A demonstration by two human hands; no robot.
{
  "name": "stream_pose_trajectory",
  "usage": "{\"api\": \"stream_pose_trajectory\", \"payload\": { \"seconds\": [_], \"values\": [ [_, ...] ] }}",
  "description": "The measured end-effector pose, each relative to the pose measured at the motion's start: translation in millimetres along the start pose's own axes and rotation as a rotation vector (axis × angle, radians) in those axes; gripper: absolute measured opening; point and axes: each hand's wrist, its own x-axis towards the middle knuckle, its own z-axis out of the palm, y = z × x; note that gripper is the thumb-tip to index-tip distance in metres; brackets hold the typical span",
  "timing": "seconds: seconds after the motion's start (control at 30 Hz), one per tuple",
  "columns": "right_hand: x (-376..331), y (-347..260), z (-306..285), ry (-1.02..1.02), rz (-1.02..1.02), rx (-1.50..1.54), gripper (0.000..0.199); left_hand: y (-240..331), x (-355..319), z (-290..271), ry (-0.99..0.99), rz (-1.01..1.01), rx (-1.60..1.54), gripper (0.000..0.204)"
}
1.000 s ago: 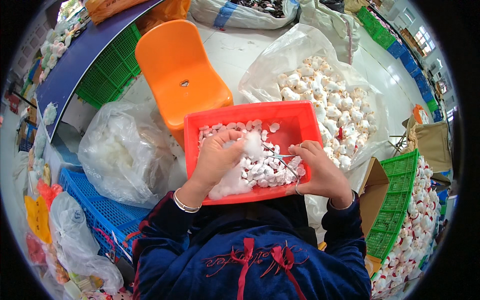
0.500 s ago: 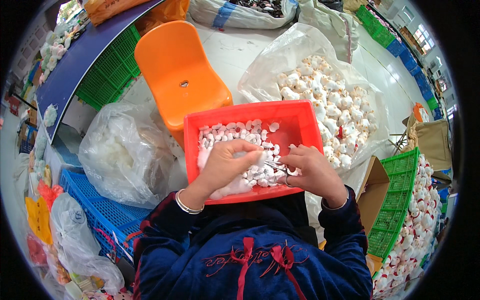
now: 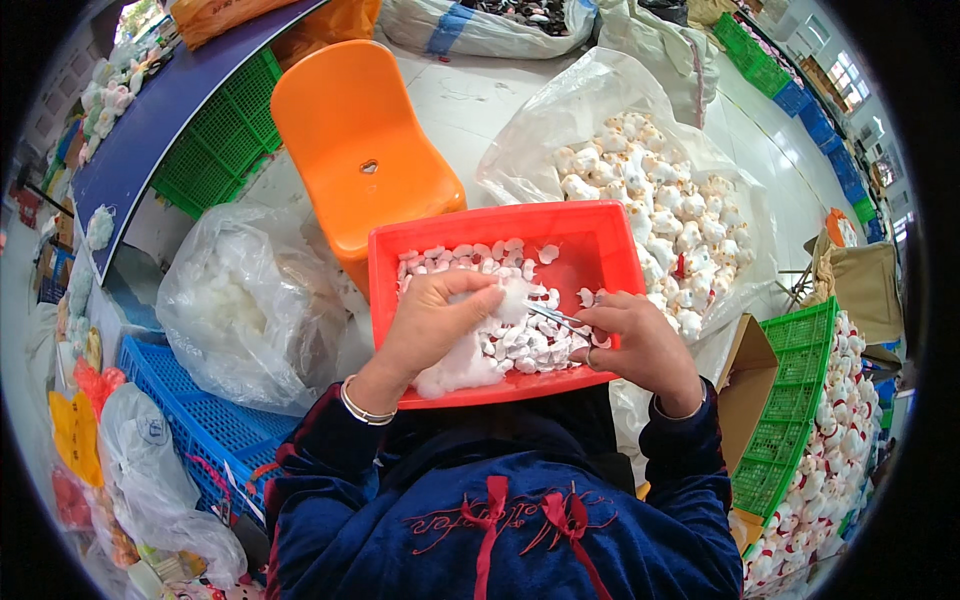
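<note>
My left hand [image 3: 437,318] pinches a tuft of white stuffing [image 3: 516,300] between thumb and fingers; whether a small fabric piece is inside it I cannot tell. My right hand [image 3: 635,342] is closed around slim metal forceps [image 3: 552,315] with scissor-like handles, their tips at the tuft. Both hands are above a red plastic tub [image 3: 505,216]. Many small white curved pieces [image 3: 530,347] lie in the tub under my hands. A larger wad of white stuffing [image 3: 462,368] rests at the tub's near left, below my left wrist.
An orange chair [image 3: 365,150] stands beyond the tub. To the right is a clear bag of white stuffed toy parts [image 3: 690,215]; to the left, a clear bag of stuffing [image 3: 235,310]. A blue crate [image 3: 190,410] and a green crate [image 3: 790,400] flank me.
The forceps' tips have moved up into the tuft, and more white fluff shows at my left fingertips. My right hand has shifted slightly right, its grip on the handles changed.
</note>
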Motion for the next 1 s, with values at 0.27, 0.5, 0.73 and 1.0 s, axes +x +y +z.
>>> {"api": "stream_pose_trajectory", "payload": {
  "seconds": [0.27,0.5,0.73,1.0],
  "values": [
    [1.9,-1.0,12.2,0.021,-0.015,-0.057,0.04,-1.4,3.9,-1.4,-0.076,0.043,0.103,0.015],
    [-3.2,-27.4,-14.1,0.171,-0.1,-0.244,0.056,-13.6,8.5,-3.9,0.005,-0.099,-0.143,0.01],
    [-1.6,-17.0,-14.2,0.056,-0.015,-0.38,0.041,-7.6,3.1,3.4,0.014,-0.102,-0.245,0.015],
    [3.1,-8.8,-0.6,-0.038,-0.002,-0.176,0.036,1.3,0.9,1.0,-0.057,-0.187,-0.051,0.017]
  ]
}}
